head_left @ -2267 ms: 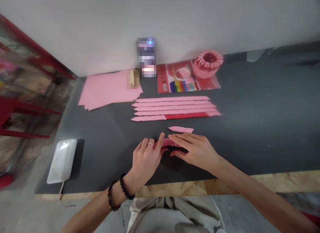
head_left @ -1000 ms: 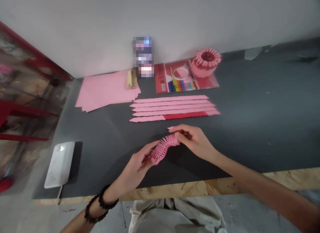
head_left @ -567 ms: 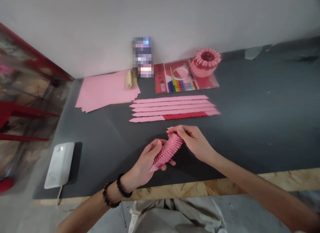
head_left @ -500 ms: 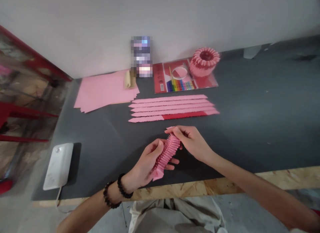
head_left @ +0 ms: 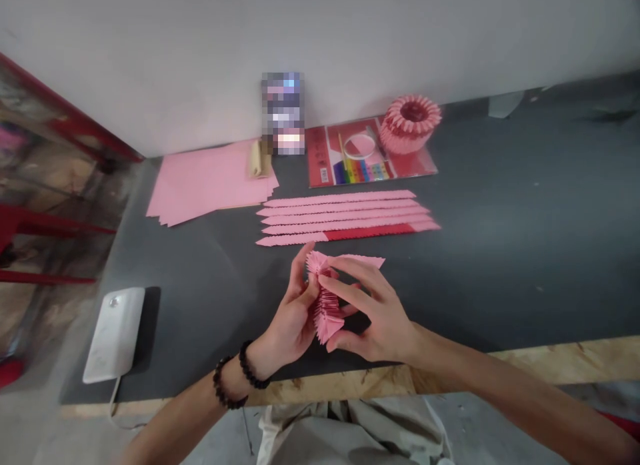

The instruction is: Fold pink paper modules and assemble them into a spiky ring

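- left hand and right hand both pinching folded pink paper chain, held upright over near edge of worktop;
- likely step: compressing chain; calls for even squeeze

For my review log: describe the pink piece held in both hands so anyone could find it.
Over the dark mat, near its front edge, the left hand and right hand meet. Between them is the folded pink paper chain; unlike the long flat strips lying behind, it is short, ribbed and held up.
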Motion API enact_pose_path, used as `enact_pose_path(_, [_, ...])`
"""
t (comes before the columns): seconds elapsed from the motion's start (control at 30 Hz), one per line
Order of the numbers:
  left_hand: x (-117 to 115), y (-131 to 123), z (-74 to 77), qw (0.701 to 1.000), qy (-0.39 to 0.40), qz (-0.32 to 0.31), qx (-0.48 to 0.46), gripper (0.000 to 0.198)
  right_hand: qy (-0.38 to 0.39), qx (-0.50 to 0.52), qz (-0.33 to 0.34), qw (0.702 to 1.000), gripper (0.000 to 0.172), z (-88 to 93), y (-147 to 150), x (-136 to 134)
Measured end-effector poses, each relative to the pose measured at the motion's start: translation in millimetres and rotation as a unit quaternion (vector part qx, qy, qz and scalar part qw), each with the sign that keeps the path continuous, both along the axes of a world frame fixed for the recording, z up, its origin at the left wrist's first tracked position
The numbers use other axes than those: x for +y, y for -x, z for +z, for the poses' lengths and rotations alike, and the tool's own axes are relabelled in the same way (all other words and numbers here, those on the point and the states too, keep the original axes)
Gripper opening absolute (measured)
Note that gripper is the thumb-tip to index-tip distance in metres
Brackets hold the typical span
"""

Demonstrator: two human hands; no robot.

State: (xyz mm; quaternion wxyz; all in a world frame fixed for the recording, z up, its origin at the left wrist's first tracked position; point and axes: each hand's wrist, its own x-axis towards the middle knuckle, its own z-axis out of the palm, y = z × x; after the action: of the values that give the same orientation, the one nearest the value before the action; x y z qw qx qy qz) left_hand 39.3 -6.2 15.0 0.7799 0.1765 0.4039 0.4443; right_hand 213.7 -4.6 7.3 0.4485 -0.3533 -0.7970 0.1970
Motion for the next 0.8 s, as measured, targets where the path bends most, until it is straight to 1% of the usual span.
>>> enact_pose_path(0.03, [0, 2, -2.0, 1.0, -0.012, -0.002, 0.008, 0.048, 0.019, 0.009, 0.006, 1.0, 0.067, -1.8, 0, -1])
enact_pose_path(0.1, [0, 5, -7.5, 0.999, -0.024, -0.001, 0.021, 0.033, 0.049, 0.039, 0.041, 0.997, 0.066, -5.1, -1, -2])
enact_pose_path(0.17, [0, 8, -12.3, 1.0, -0.009, 0.005, 0.011, 0.023, 0.064, 0.069, 0.071, 0.993, 0.056, -7.7, -4, -1])
enact_pose_path(0.2, [0, 9, -13.6, 1.0, 0.002, 0.005, 0.006, 0.023, 0.067, 0.079, 0.072, 0.992, 0.049, -8.6, -5, 0])
enact_pose_path(0.27, [0, 10, -13.3, 1.0, 0.015, -0.004, 0.008, 0.028, 0.066, 0.082, 0.058, 0.993, 0.036, -9.7, -5, 3])
enact_pose_path(0.33, [-1, 9, -10.1, 1.0, 0.016, -0.007, 0.015, 0.032, 0.043, 0.068, 0.064, 0.995, 0.031, -10.2, -2, 4])
enact_pose_path(0.4, [0, 8, -6.0, 1.0, 0.02, 0.003, 0.013, 0.032, 0.014, 0.042, 0.075, 0.996, 0.031, -10.9, 2, 3])
enact_pose_path(0.5, [0, 6, -2.2, 0.999, 0.026, 0.021, -0.003, 0.022, -0.032, -0.011, 0.034, 0.999, 0.024, -13.6, 6, -3])
enact_pose_path(0.57, [0, 5, -1.6, 0.999, 0.023, 0.026, -0.007, 0.018, -0.076, -0.04, 0.013, 0.996, 0.021, -16.4, 7, -7])
enact_pose_path(0.6, [0, 5, -1.7, 0.999, 0.016, 0.032, -0.002, 0.019, -0.101, -0.047, 0.013, 0.994, 0.021, -17.8, 7, -8])
enact_pose_path(0.63, [0, 5, -2.0, 0.999, 0.008, 0.038, 0.01, 0.026, -0.121, -0.051, 0.017, 0.991, 0.022, -19.1, 7, -9])
enact_pose_path(0.73, [0, 5, -3.0, 0.998, -0.023, 0.043, 0.051, 0.052, -0.149, -0.052, 0.056, 0.986, 0.026, -20.7, 5, -10])
enact_pose_path(0.77, [0, 5, -3.3, 0.997, -0.029, 0.042, 0.058, 0.056, -0.15, -0.059, 0.077, 0.984, 0.027, -20.6, 4, -10])
enact_pose_path(0.8, [0, 4, -3.6, 0.997, -0.032, 0.041, 0.06, 0.055, -0.15, -0.065, 0.1, 0.981, 0.03, -20.4, 3, -10])
